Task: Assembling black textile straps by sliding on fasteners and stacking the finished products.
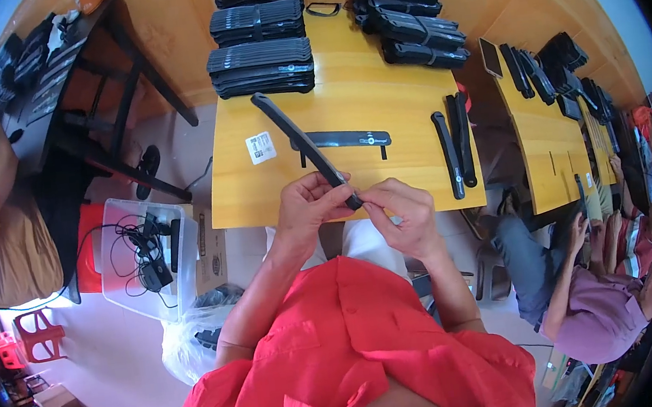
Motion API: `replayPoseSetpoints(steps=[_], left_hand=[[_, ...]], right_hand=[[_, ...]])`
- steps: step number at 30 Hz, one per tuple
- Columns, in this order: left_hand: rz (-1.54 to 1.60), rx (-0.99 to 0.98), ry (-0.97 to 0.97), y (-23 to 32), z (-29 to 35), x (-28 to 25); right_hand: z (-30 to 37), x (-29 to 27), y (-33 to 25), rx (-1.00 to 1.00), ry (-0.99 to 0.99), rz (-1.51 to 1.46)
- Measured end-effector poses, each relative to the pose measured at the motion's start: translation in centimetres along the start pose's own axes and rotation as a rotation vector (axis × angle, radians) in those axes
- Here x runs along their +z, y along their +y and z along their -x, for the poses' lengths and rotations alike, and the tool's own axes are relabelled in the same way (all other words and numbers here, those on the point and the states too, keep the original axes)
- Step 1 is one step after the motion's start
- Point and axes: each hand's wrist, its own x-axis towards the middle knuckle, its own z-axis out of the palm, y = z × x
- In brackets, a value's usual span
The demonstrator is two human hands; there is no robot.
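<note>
A long, narrow black strip with rounded ends (292, 132) slants up and away over the near edge of the yellow wooden table (388, 185). My left hand (307, 209) is closed around its lower part, thumb on top. At the near end, the fingertips of my right hand (405, 217) pinch the strip's tip. Beyond my hands, another black strip with pale print (339, 138) lies crosswise on the table, two short dark marks or tabs below it. Left of it is a white printed label (260, 148).
Black strips are stacked at the back left (260, 66) and bundled at the back right (417, 25). Several loose ones (449, 155) lie by the right edge. A clear bin with cables (128, 284) stands at left. People work at a dark table (81, 70) and another yellow table (534, 142).
</note>
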Motion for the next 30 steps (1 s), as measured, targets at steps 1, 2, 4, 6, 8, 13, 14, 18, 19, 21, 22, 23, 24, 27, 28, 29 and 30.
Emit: replayPoseSetpoints(steps=[1, 2, 4, 6, 8, 13, 14, 18, 19, 21, 22, 23, 24, 27, 28, 29, 30], left_hand=[[0.001, 0.002, -0.002, -0.07, -0.03, -0.01], [-0.022, 0.005, -0.003, -0.13, -0.06, -0.04], [-0.042, 0.008, -0.002, -0.08, -0.05, -0.01], [-0.081, 0.033, 0.030, 0.15, -0.02, 0.19], [-0.085, 0.054, 0.041, 0.22, -0.01, 0.14], [-0.106, 0.078, 0.080, 0.45, 0.11, 0.30], [-0.089, 0.085, 0.083, 0.39, 0.17, 0.37], [-0.041, 0.109, 0.110, -0.01, 0.24, 0.63], [-0.039, 0.109, 0.110, -0.13, 0.19, 0.54], [-0.046, 0.108, 0.127, -0.34, 0.09, 0.40], [-0.046, 0.108, 0.127, -0.29, 0.11, 0.44], [-0.024, 0.103, 0.124, -0.20, 0.14, 0.48], [-0.003, 0.098, 0.121, -0.14, 0.15, 0.52], [-0.041, 0.092, 0.144, -0.13, -0.05, 0.49], [-0.040, 0.093, 0.142, -0.25, -0.06, 0.45], [-0.061, 0.103, 0.143, -0.40, -0.13, 0.35], [-0.082, 0.113, 0.144, -0.45, -0.23, 0.29]], right_hand=[[-0.06, -0.17, -0.02, -0.002, 0.001, 0.002], [-0.14, -0.30, -0.02, -0.014, -0.017, 0.009], [-0.32, -0.42, -0.07, -0.026, -0.036, 0.016], [-0.51, -0.45, -0.16, -0.071, -0.065, 0.095], [-0.67, -0.29, -0.36, -0.089, -0.072, 0.132], [-0.90, 0.12, -0.55, -0.110, -0.056, 0.173], [-0.91, 0.13, -0.60, -0.102, -0.054, 0.161], [-0.71, 0.08, -0.29, -0.051, -0.059, 0.102], [-0.75, 0.17, -0.31, -0.050, -0.061, 0.103], [-0.87, 0.40, -0.47, -0.027, -0.040, 0.103], [-0.91, 0.41, -0.55, -0.027, -0.039, 0.103], [-0.93, 0.42, -0.63, -0.018, -0.038, 0.098], [-0.95, 0.39, -0.67, -0.010, -0.036, 0.094], [-0.89, 0.45, -0.36, 0.030, -0.064, 0.083], [-0.88, 0.40, -0.30, 0.029, -0.064, 0.085], [-0.89, 0.37, -0.24, 0.027, -0.086, 0.080], [-0.95, 0.34, -0.17, 0.026, -0.109, 0.074]])
